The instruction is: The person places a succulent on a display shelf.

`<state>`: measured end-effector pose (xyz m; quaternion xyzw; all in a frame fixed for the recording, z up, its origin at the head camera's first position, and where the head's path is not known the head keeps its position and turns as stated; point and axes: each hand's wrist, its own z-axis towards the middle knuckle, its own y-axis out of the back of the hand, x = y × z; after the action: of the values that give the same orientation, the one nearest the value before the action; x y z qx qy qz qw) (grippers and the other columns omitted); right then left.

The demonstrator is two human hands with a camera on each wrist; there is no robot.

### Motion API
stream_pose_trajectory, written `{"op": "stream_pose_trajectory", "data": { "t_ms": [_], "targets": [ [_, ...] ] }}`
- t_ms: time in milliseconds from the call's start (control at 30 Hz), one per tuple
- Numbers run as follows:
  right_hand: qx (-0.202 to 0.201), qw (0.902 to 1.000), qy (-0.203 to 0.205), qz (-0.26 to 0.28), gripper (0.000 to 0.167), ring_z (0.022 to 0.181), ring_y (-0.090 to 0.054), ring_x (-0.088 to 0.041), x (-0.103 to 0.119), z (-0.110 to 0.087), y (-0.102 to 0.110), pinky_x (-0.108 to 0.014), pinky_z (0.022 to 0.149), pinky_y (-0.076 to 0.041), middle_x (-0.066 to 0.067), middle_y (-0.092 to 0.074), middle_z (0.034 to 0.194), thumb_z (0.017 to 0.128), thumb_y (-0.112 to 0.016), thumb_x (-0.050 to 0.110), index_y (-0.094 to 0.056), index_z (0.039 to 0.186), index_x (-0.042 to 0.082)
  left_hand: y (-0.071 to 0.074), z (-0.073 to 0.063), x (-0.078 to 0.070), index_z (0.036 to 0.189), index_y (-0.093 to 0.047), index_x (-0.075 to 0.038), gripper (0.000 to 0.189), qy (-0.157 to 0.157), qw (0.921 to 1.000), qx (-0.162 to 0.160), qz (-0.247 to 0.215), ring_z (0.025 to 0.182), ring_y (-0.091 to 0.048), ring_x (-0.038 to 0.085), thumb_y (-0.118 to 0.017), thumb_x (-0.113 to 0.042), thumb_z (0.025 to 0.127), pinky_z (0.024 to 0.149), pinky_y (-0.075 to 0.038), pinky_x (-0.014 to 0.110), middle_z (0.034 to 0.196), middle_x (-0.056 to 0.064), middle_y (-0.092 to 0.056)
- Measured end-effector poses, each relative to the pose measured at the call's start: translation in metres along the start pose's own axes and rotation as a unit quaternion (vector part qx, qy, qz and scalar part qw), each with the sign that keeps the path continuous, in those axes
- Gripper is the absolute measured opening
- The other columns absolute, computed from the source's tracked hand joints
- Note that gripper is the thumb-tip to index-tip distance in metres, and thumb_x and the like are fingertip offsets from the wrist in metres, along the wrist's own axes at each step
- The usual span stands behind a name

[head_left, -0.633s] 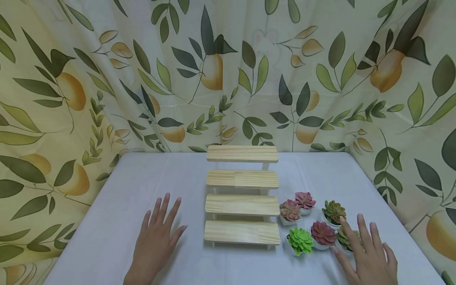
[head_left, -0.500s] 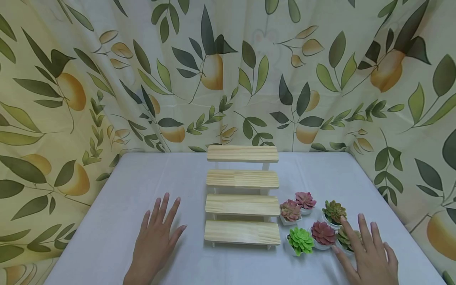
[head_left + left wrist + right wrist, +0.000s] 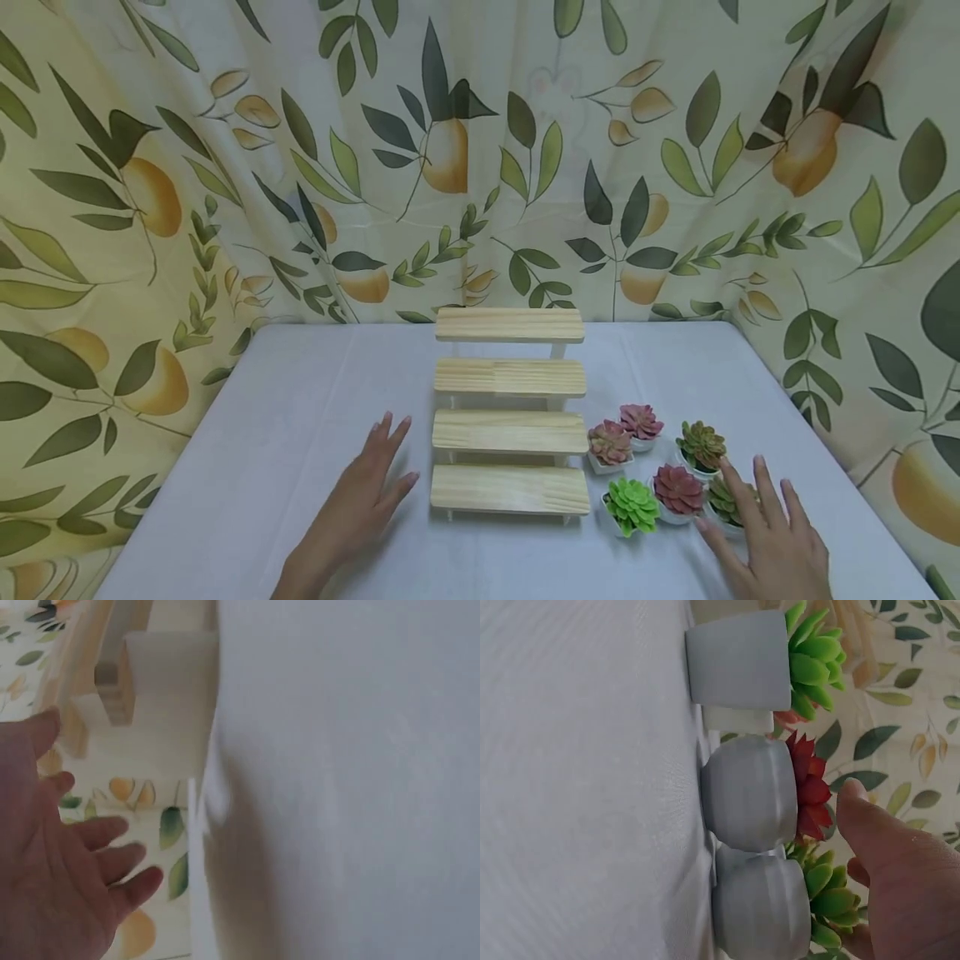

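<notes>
My left hand hovers with fingers spread, just left of a four-step wooden shelf; in the left wrist view its palm faces the shelf's end. On the right, my right hand is held with fingers apart over a potted green succulent, partly covering it. Beside that stand a dark red succulent and a bright green succulent. Behind them are a brownish-green succulent and two pink ones, one a pink succulent at the back. Neither hand holds anything.
A white cloth covers the table. A curtain printed with fruit and leaves hangs behind and along both sides. The nearest pink succulent sits close to the shelf's right end.
My left hand has moved right toward the shelf and turned, so it is seen more from its thumb side. My right hand stays nearly in place over the succulents.
</notes>
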<state>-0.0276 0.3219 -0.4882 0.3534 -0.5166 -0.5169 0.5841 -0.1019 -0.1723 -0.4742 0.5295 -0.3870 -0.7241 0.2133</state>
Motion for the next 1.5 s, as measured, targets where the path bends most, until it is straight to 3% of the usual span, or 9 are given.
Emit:
{"op": "stream_pose_trajectory", "data": {
  "t_ms": [100,200,400,500,567,800,1033,1267,1500],
  "targets": [
    [0.000,0.9997,0.013,0.021,0.091,0.129,-0.029,-0.068,-0.003,0.002,-0.004,-0.084,0.094,-0.026,-0.039,-0.020,0.159,0.100,-0.065,0.048,-0.016,0.166,0.010,-0.007,0.004,0.002,0.168,-0.010,-0.034,0.072,0.016,0.9913,0.066,-0.113,0.155,-0.011,0.031,-0.049,-0.049,0.109,0.117,-0.018,0.065,0.172,0.001,-0.010],
    [0.005,0.9986,0.018,0.049,0.091,0.122,-0.036,-0.068,-0.005,0.005,-0.005,-0.084,0.092,-0.031,-0.042,-0.027,0.152,0.099,-0.070,0.043,-0.020,0.163,0.002,-0.013,0.005,0.003,0.167,-0.007,-0.036,0.069,0.024,0.9727,0.099,-0.209,0.154,-0.020,0.033,-0.045,-0.046,0.111,0.118,-0.020,0.062,0.170,0.004,-0.019],
    [0.003,0.9976,-0.003,0.070,0.098,0.124,-0.037,-0.066,-0.006,0.003,-0.009,-0.081,0.089,-0.036,-0.040,-0.026,0.149,0.095,-0.077,0.035,-0.016,0.163,0.001,-0.031,0.010,0.004,0.167,-0.010,-0.030,0.063,0.020,0.9310,0.097,-0.351,0.134,-0.051,0.039,-0.044,-0.029,0.114,0.104,-0.048,0.046,0.156,0.020,-0.044],
    [-0.032,0.9962,-0.012,0.081,0.100,0.126,-0.037,-0.063,-0.008,0.001,-0.010,-0.079,0.089,-0.038,-0.039,-0.029,0.146,0.090,-0.082,0.021,-0.017,0.162,-0.001,-0.042,0.013,0.004,0.166,-0.016,-0.028,0.063,0.039,0.9099,0.086,-0.404,0.132,-0.053,0.035,-0.049,-0.028,0.112,0.099,-0.050,0.036,0.156,0.020,-0.045],
    [-0.043,0.9945,-0.032,0.090,0.102,0.126,-0.037,-0.063,-0.009,0.000,-0.010,-0.078,0.090,-0.039,-0.040,-0.031,0.144,0.088,-0.083,0.016,-0.015,0.162,-0.002,-0.049,0.014,0.003,0.165,-0.021,-0.025,0.064,0.054,0.9026,0.072,-0.421,0.133,-0.053,0.034,-0.054,-0.029,0.110,0.101,-0.049,0.033,0.155,0.019,-0.046],
    [-0.049,0.9874,-0.073,0.132,0.104,0.121,-0.042,-0.064,-0.013,0.003,-0.014,-0.077,0.093,-0.038,-0.043,-0.039,0.135,0.083,-0.087,0.017,-0.020,0.158,-0.009,-0.059,0.014,-0.001,0.158,-0.042,-0.020,0.060,0.081,0.9174,0.020,-0.389,0.136,-0.051,0.031,-0.064,-0.035,0.105,0.108,-0.044,0.034,0.150,0.010,-0.054],
    [-0.034,0.9857,-0.072,0.149,0.100,0.124,-0.042,-0.065,-0.015,0.002,-0.017,-0.077,0.095,-0.037,-0.045,-0.040,0.138,0.084,-0.086,0.017,-0.022,0.156,-0.011,-0.059,0.013,-0.001,0.153,-0.047,-0.005,0.061,0.080,0.9070,0.042,-0.411,0.137,-0.052,0.031,-0.070,-0.028,0.101,0.103,-0.047,0.028,0.153,0.016,-0.050],
    [-0.013,0.9849,-0.087,0.149,0.098,0.127,-0.040,-0.065,-0.012,0.004,-0.017,-0.075,0.099,-0.035,-0.044,-0.037,0.140,0.087,-0.083,0.020,-0.021,0.156,-0.011,-0.057,0.012,0.000,0.156,-0.042,-0.004,0.068,0.083,0.9135,0.045,-0.396,0.133,-0.056,0.028,-0.072,-0.030,0.100,0.103,-0.047,0.028,0.148,0.018,-0.055],
    [-0.023,0.9859,-0.089,0.140,0.100,0.125,-0.041,-0.064,-0.015,0.002,-0.017,-0.076,0.096,-0.037,-0.044,-0.039,0.139,0.085,-0.085,0.022,-0.023,0.156,-0.010,-0.058,0.013,-0.001,0.158,-0.039,-0.005,0.072,0.089,0.9214,0.059,-0.374,0.123,-0.063,0.025,-0.070,-0.034,0.101,0.097,-0.049,0.024,0.139,0.016,-0.063]
  ]
}}
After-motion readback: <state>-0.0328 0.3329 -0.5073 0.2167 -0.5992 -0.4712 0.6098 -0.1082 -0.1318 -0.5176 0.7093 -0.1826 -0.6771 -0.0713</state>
